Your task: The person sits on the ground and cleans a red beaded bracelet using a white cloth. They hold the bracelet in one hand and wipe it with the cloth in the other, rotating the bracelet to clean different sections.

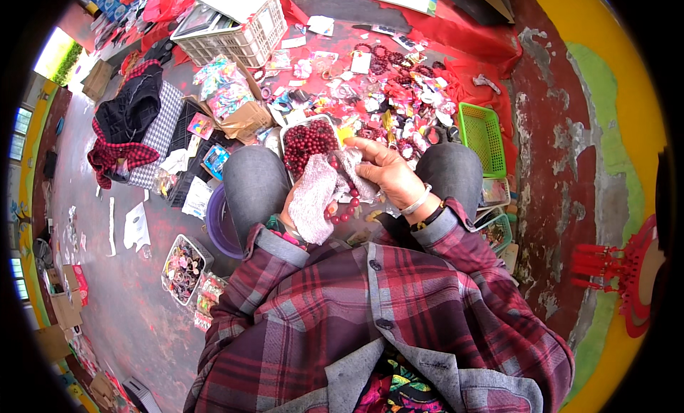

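A pale pinkish-grey cloth (313, 203) is bunched between my hands, above my lap. My left hand (286, 217) is closed on its left part, with most of the fingers hidden beneath the fabric. With thumb and fingers bent together, my right hand (392, 172) pinches the greyer right end of the cloth. A dark red bead bracelet (347, 216) hangs out below the cloth, between the hands; where it is gripped is hidden. Just beyond, a white basket (328, 119) holds a heap of similar dark red bead bracelets (308, 144).
Many small trinkets and bracelets (399, 92) litter the floor ahead. A green basket (482, 139) stands at the right, before a peeling wall (545, 164). To the left are a purple basin (222, 221), a basket of hair ties (184, 267) and an open carton (249, 117).
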`<act>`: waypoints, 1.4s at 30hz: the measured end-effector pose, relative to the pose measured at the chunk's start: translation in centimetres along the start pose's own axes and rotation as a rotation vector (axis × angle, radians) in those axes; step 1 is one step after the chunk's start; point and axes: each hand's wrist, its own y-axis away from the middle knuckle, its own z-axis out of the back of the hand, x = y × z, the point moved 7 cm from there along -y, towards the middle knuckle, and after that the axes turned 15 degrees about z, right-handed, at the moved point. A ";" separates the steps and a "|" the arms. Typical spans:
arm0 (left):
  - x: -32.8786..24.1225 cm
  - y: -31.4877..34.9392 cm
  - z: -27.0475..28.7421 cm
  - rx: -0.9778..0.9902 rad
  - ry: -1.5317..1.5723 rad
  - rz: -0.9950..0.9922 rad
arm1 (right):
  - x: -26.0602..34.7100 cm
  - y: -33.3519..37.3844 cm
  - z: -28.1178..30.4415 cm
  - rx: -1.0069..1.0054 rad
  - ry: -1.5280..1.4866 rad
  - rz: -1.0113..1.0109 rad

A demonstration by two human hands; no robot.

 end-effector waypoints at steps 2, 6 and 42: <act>-0.7 0.8 -1.9 -0.054 -0.029 -0.064 | 0.4 -0.2 -0.8 -0.064 -0.141 0.053; -1.2 1.5 -2.5 -0.082 -0.110 -0.135 | -0.9 -0.5 -0.5 -0.099 -0.278 -0.043; -2.4 0.0 -0.9 0.011 -0.703 -0.371 | 0.0 -0.3 2.0 -0.118 -0.205 -0.202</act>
